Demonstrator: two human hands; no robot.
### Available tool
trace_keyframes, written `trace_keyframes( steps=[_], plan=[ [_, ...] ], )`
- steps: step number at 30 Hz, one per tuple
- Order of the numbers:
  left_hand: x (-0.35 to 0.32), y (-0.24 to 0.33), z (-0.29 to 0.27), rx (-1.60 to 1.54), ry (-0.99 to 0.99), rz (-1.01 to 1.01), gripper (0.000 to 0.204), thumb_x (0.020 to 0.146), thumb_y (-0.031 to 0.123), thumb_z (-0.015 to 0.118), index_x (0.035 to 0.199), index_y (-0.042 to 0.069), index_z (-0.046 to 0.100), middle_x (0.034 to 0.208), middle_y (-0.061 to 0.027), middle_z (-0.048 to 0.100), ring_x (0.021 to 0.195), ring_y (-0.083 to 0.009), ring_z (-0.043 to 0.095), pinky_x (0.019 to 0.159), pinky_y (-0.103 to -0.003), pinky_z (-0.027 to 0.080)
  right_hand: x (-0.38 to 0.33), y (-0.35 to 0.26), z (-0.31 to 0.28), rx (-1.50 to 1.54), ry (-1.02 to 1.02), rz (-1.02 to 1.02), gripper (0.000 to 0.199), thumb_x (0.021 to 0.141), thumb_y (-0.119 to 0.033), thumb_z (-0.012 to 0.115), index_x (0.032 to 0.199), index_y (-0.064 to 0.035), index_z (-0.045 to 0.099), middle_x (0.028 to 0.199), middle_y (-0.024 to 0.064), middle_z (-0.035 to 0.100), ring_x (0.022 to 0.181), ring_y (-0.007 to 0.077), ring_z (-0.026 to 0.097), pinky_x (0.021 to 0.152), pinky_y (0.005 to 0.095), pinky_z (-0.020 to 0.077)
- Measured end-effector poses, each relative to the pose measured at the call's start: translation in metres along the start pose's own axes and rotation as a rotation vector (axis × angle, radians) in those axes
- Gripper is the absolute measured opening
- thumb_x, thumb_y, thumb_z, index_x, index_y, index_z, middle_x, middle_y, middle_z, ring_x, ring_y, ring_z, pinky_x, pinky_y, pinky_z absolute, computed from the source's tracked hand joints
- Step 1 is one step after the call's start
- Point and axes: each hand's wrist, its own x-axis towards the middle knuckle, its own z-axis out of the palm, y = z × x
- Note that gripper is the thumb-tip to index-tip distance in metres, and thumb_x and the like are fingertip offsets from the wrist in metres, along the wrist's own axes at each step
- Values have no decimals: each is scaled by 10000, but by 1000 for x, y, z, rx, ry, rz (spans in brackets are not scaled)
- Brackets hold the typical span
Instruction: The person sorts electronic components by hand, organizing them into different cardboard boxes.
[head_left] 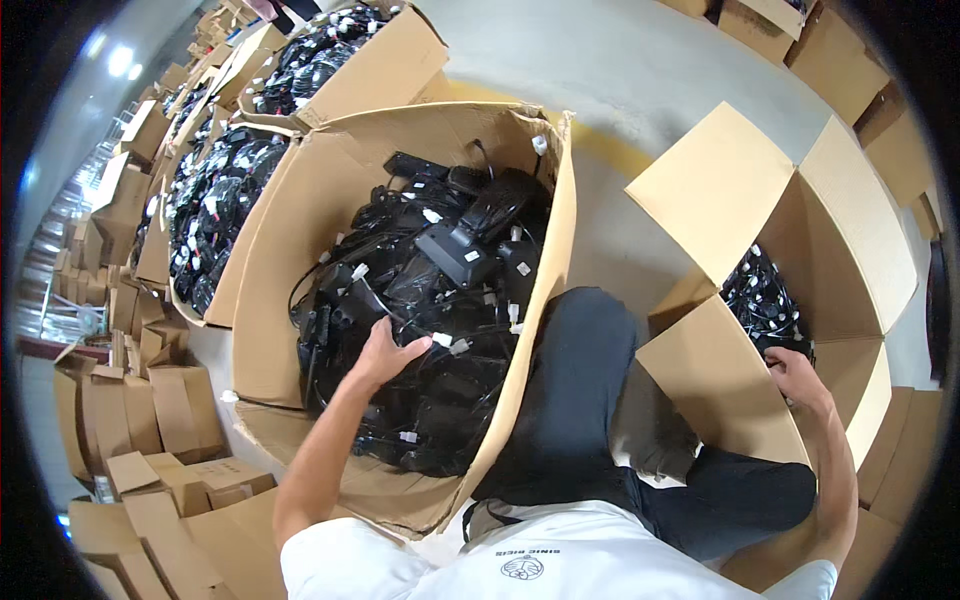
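Observation:
A big cardboard box in front of me is heaped with black power adapters and tangled black cables bound with white ties. My left hand reaches into that heap, its fingers curled over a cable bundle near a white tie. My right hand rests at the rim of a smaller open cardboard box on my right, beside more black cables inside it. Whether the right hand grips anything is hidden by the box flap.
More open cartons of black cables stand in a row at the far left and back. Flattened and small cardboard boxes pile up at lower left. My dark-trousered knee sits between the two boxes on a grey concrete floor.

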Motion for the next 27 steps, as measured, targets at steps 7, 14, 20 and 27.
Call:
trace_keyframes(
  steps=[7, 14, 20, 27],
  plan=[
    [-5, -50, -86, 313, 584, 114, 659, 778, 158, 775, 1340, -46, 499, 1256, -218, 589, 1170, -423, 581, 1000, -462, 494, -21, 11, 20, 65, 244, -168, 189, 897, -82, 568, 1012, 61, 617, 821, 211, 641, 741, 225, 607, 726, 373, 496],
    [46, -108, -60, 675, 538, -45, 749, 744, 74, 739, 1394, 13, 371, 1311, -213, 515, 1150, -472, 550, 1002, -510, 505, -29, 3, 18, -65, 279, -241, 174, 910, -114, 557, 910, 57, 590, 778, 270, 610, 692, 386, 606, 691, 451, 477],
    [4, -102, -175, 162, 550, 52, 670, 678, 78, 791, 1287, 4, 524, 1163, -179, 635, 1101, -340, 626, 950, -402, 532, -36, 5, 22, -60, 363, -275, 211, 906, -129, 577, 1010, 35, 662, 859, 264, 660, 733, 392, 631, 722, 422, 509],
    [-82, 68, -225, -1072, 524, 343, 540, 860, 59, 741, 1341, -3, 504, 1214, -119, 630, 1064, -213, 643, 941, -363, 543, -57, -101, -8, 120, 232, -356, 280, 935, -168, 620, 1148, 8, 661, 900, 200, 691, 805, 199, 641, 761, 351, 519]
  ],
)
